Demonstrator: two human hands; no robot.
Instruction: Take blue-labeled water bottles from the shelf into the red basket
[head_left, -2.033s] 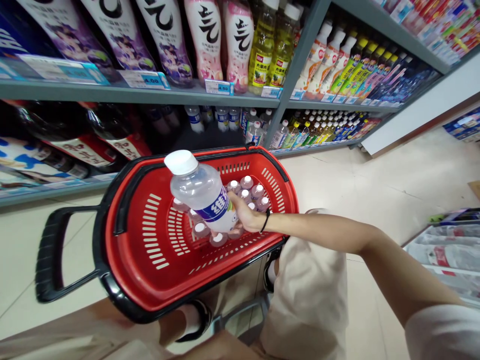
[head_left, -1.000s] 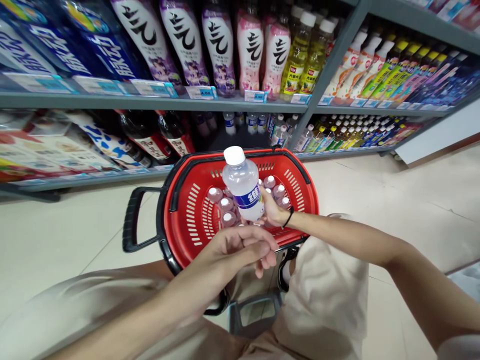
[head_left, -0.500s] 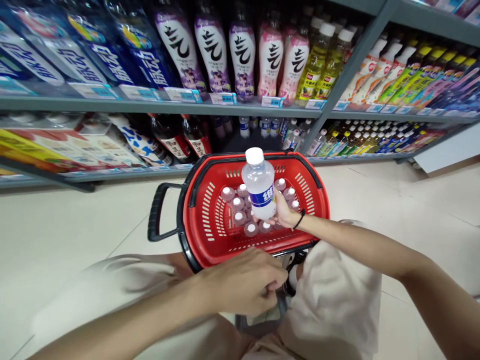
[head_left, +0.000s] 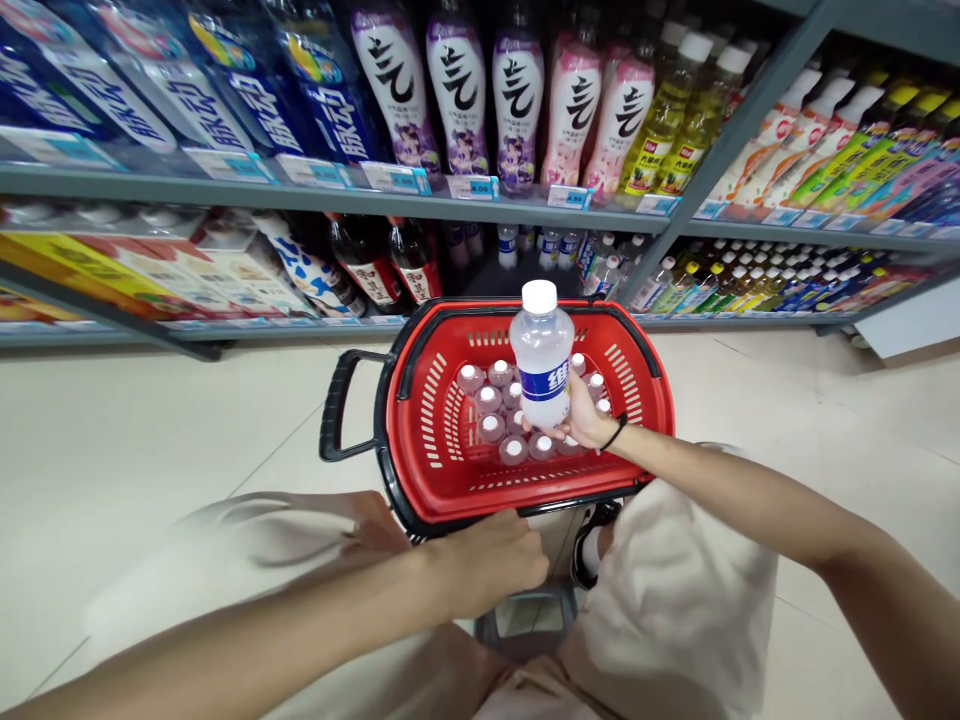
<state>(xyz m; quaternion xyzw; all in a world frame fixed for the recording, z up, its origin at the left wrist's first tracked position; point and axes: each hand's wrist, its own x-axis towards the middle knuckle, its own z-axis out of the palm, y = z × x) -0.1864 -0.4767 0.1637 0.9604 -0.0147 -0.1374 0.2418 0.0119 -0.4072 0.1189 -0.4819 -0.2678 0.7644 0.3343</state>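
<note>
a: ok so what's actually being held here?
b: just one bottle (head_left: 538, 387), white cap, blue band on the label. the right hand (head_left: 582, 416) is wrapped round its lower part. it's pretty much upright, above the red basket (head_left: 421, 470). can't tell if its base touches anything underneath.
a: and the other hand?
b: left hand (head_left: 491, 565) is by the near rim of the basket, back of it facing up. the fingers bend out of sight underneath, so i can't tell how tightly it's closed or if there's anything in it.
a: how many in the basket?
b: i count at least twelve white-capped bottles (head_left: 491, 430). the held one blocks part of the bunch, so no firm total.
a: shelf count?
b: front of the upper shelf (head_left: 300, 197): three purple-labelled bottles (head_left: 457, 95), two pink bottles (head_left: 574, 110), two yellow-green bottles (head_left: 658, 130). down on the lower shelf, two dark bottles (head_left: 367, 265) with red labels, next to one blue-and-white patterned bottle (head_left: 304, 265).
a: anything else?
b: one black handle (head_left: 337, 405) on the basket's left end, one black wristband (head_left: 615, 432) on the right wrist.
</note>
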